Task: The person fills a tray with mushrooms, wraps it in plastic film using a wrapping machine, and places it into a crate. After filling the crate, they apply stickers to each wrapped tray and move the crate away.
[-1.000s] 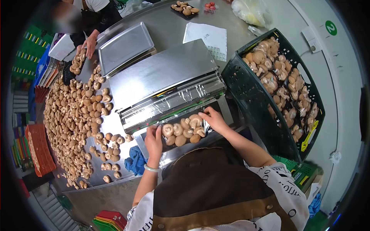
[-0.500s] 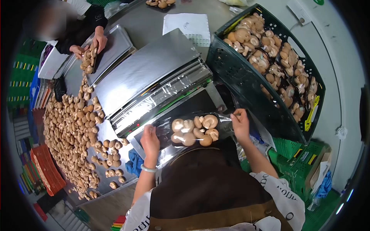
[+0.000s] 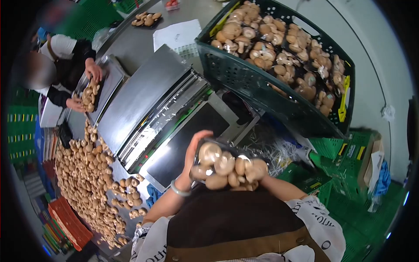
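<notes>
A black tray of brown mushrooms [image 3: 224, 166] under clear film is lifted close to my chest, off the wrapping machine [image 3: 152, 102]. My left hand [image 3: 193, 150] grips its left edge, fingers up along the side. My right hand [image 3: 258, 171] is underneath the tray's right end, mostly hidden by the mushrooms. The machine's dark hot plate [image 3: 185, 142] lies bare just beyond the tray.
A dark crate of mushrooms [image 3: 279, 56] stands at the right of the machine. Loose mushrooms [image 3: 94, 174] cover the steel table at left. A co-worker's hands [image 3: 89, 83] fill another tray at the far left. Green crates [image 3: 345, 174] sit on the floor at right.
The wrapped tray has come up off the hot plate toward me. My right hand went from the film's edge to under the tray. The view swung right.
</notes>
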